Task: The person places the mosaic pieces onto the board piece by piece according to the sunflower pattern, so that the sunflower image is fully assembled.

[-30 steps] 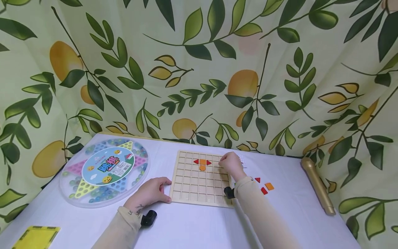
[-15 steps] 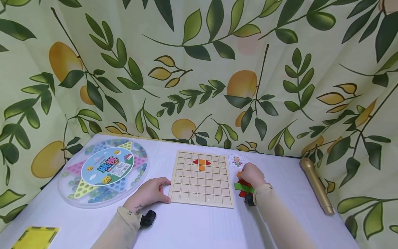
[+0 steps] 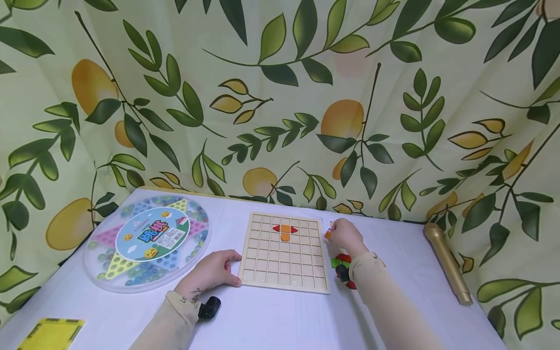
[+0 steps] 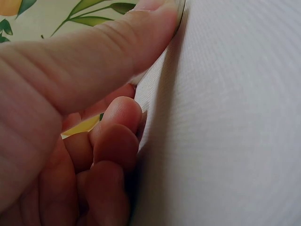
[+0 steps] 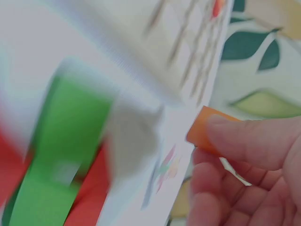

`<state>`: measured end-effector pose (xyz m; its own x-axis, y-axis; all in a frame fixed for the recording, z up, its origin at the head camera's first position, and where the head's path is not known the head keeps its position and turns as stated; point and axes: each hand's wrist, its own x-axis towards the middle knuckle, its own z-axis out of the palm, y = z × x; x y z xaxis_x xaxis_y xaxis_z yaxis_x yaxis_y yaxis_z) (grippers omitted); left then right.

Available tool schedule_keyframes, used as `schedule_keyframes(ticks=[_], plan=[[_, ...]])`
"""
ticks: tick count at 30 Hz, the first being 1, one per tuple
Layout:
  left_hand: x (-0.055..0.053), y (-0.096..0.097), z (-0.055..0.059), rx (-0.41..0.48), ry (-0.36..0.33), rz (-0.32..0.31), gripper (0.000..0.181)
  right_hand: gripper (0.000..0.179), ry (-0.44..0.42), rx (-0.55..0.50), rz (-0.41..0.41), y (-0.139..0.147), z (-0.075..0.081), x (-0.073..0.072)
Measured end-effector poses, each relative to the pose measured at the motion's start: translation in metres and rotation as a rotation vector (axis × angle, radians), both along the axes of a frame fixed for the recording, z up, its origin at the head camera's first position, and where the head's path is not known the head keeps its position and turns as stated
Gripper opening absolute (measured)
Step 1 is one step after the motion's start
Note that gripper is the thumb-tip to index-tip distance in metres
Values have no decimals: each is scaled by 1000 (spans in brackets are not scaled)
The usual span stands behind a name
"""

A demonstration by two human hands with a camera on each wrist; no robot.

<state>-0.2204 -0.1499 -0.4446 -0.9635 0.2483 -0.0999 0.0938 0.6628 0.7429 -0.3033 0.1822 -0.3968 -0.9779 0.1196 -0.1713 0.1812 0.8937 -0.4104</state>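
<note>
A square wooden grid board (image 3: 284, 257) lies on the white table. On its upper part sit two red triangles (image 3: 294, 230), an orange square (image 3: 285, 228) and an orange round piece (image 3: 285, 237). My left hand (image 3: 214, 270) rests at the board's left edge, thumb and index finger spread and touching it. Right of the board, my right hand (image 3: 347, 236) pinches an orange block (image 5: 201, 132) between thumb and fingers. That block is over a small picture card (image 3: 326, 222), which the hand partly hides. Green pieces (image 3: 336, 263) and red pieces (image 3: 343, 257) lie below the right wrist.
A round Chinese checkers box (image 3: 146, 243) with marbles lies on the left of the table. A gold microphone-shaped stick (image 3: 448, 265) lies at the right. A yellow square frame (image 3: 52, 334) is at the front left. A leaf-patterned curtain (image 3: 280, 116) stands behind.
My right hand has moved from the board to the loose pieces, picked up an orange block, and risen toward the picture card. The left hand has stayed at the board's edge.
</note>
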Motion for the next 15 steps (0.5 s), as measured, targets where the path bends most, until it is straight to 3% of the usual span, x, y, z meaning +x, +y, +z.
schedule_keyframes(ticks=[7,12,15], plan=[[0,-1,0,20,-12,1,59,8,133,-191,210,-63,-6,-10],[-1,-2,-2,25,-3,-12,58,9,118,-158,335,-97,-14,-12],[-2,-2,-3,21,-5,-15,59,13,105,-110,366,-107,-18,-14]])
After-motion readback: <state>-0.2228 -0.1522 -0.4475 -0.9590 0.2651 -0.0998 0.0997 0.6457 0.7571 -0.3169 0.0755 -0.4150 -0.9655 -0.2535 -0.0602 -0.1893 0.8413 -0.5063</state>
